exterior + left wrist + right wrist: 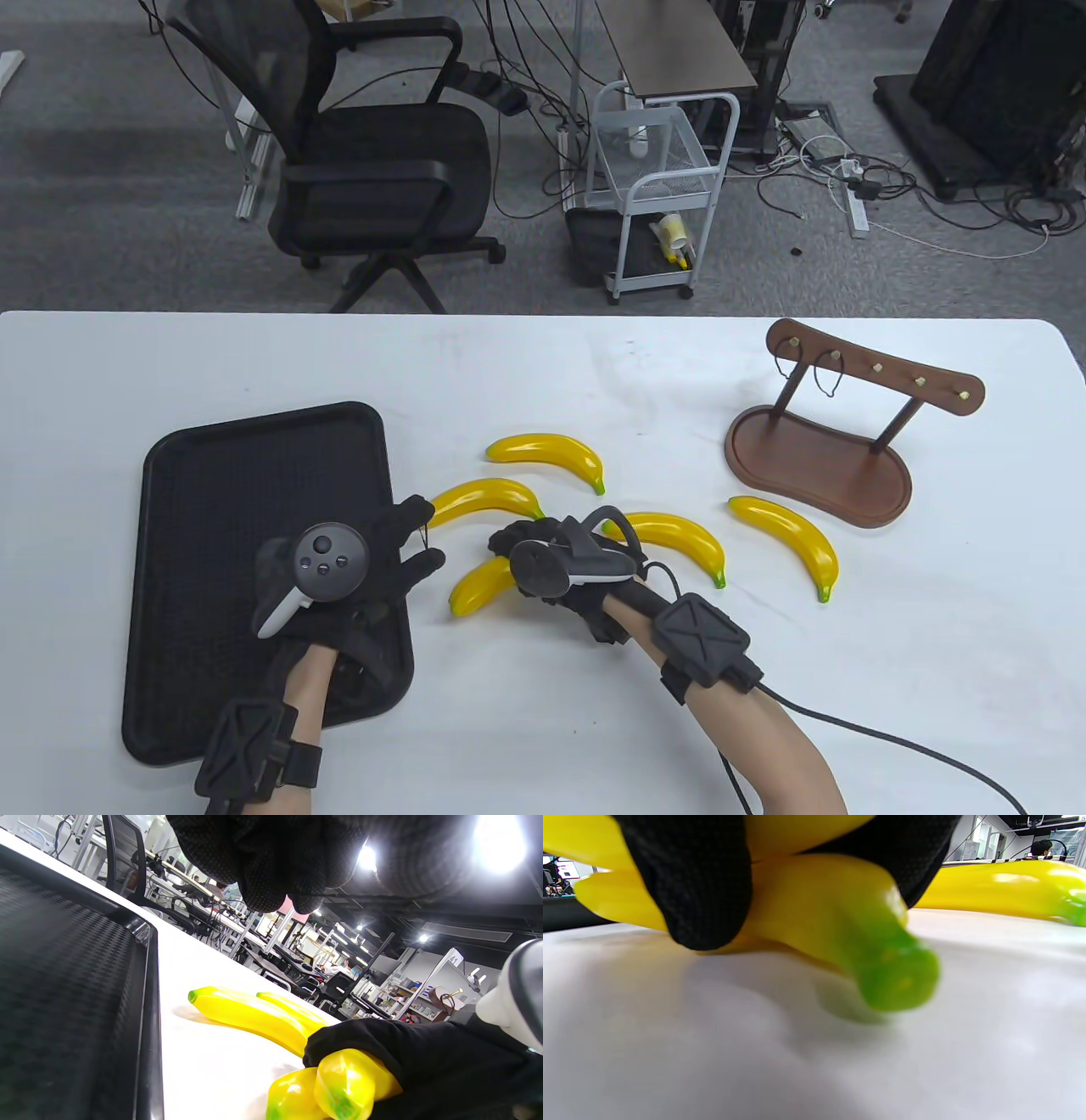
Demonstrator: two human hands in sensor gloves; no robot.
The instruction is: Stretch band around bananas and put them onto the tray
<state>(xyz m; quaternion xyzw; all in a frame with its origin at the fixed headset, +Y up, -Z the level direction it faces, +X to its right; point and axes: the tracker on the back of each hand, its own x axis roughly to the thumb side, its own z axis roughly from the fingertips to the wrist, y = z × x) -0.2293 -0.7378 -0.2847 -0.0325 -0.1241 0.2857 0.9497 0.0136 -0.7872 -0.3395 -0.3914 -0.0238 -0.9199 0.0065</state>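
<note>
From the table view, the flat black plastic tray [204,475] with a textured floor is lying on the left of the white bench [543,373] with no fruit in it; only the gloved left hand [356,577] is hovering over its right part, its grip pinching a thin dark elastic band [422,533] between finger and thumb. Five glossy yellow plastic bananas with green tips are lying to the right of the tray: the gloved right hand [551,564] is curling its grip round the nearest banana [479,586], while the farthest banana [547,454] and the rightmost banana [789,543] are lying apart. A brown wooden hook stand [819,463] on an oval base is sitting at the far right, with thin dark loops hanging from two of its pegs. Beyond the bench, a black mesh office chair [373,161] and a white wire cart [657,195] are standing on grey carpet among cables. In the left wrist view, the tray's raised rim [150,1018] is running beside the bench, and two bananas' ends are showing in the right hand's grip. In the right wrist view, black fingers [691,878] are clamping a green-tipped banana just above the bench. No writing is readable.
</note>
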